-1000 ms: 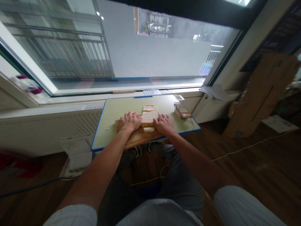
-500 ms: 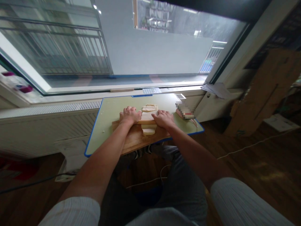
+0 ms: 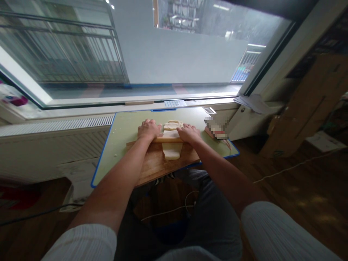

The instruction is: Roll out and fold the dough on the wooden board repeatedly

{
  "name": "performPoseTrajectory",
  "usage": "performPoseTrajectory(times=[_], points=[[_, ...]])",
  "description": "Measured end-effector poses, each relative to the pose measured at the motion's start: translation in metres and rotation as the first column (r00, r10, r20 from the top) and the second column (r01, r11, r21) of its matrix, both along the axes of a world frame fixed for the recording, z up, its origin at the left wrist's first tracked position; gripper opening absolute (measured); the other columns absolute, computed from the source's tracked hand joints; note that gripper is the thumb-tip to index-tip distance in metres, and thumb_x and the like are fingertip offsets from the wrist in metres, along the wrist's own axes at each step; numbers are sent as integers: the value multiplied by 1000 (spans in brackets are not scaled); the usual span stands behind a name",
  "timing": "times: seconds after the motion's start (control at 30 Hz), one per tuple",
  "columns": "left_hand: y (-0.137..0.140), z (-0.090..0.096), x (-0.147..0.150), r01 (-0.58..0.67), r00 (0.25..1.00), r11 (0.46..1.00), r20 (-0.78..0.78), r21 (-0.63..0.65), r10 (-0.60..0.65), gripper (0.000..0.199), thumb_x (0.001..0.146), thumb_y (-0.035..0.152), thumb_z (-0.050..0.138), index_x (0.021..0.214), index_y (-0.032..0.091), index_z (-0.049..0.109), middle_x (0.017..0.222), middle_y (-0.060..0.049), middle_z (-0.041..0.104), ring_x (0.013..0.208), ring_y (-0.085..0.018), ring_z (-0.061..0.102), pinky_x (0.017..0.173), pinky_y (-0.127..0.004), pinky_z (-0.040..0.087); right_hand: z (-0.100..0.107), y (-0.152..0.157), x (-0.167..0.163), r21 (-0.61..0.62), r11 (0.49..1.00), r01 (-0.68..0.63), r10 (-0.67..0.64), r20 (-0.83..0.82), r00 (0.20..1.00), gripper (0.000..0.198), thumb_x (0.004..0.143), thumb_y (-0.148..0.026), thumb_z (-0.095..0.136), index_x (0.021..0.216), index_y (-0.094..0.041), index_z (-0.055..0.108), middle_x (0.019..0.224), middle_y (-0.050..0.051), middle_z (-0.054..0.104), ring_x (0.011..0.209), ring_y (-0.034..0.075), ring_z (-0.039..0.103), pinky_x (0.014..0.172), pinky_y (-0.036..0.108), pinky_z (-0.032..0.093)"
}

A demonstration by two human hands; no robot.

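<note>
Lying across flat, pale dough (image 3: 172, 150) is a slender wooden rolling pin (image 3: 170, 140).

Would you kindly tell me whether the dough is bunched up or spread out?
Spread out: the dough shows as a flat strip on both sides of the rolling pin; its far end may be folded.

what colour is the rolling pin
The rolling pin is light yellowish tan, best seen in the head view.
</note>
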State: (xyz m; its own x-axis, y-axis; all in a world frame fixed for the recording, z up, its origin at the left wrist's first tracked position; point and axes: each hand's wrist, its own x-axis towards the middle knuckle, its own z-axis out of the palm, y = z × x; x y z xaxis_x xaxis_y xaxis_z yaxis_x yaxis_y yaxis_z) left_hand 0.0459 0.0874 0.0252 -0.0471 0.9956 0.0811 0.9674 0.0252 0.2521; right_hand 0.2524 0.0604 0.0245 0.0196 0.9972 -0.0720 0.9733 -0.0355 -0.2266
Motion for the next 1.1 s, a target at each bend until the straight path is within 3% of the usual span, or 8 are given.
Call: performPoseTrajectory(times=[0.17,0.27,0.6,1.1], points=[[-12,-1,-1,9,1000,1000,1,-2,-9,61,98,58,43,137,21,71,149,-19,65,138,-37,59,113,-53,50,1,-13,-2,21,999,-31,31,-1,1000,61,111,-54,31,149,-18,63,159,19,58,147,33,52,121,49,36],[-25,-2,-1,6,1000,1000,-12,-14,-6,60,98,58,41,135,22,73,150,-19,65,137,-38,59,113,-57,49,0,-28,-5,32,999,34,-33,-20,999,63,109,-57,34,149,-18,62,159,18,59,146,35,52,120,52,37],[-73,-5,-4,9,999,1000,-37,-14,-9,56,100,55,38,139,30,70,154,-13,63,141,-36,55,116,-57,44,-9,-82,-13,189,981,44,-53,41,998,60,110,-50,33,157,-18,55,160,17,58,147,35,47,122,54,32],[-53,-7,-5,4,999,997,-31,-78,-6,64,97,61,40,146,30,66,160,-13,58,145,-38,52,119,-57,43,-6,-66,-11,151,987,49,-53,24,998,58,108,-52,36,150,-21,61,157,16,61,146,35,50,120,54,35]])
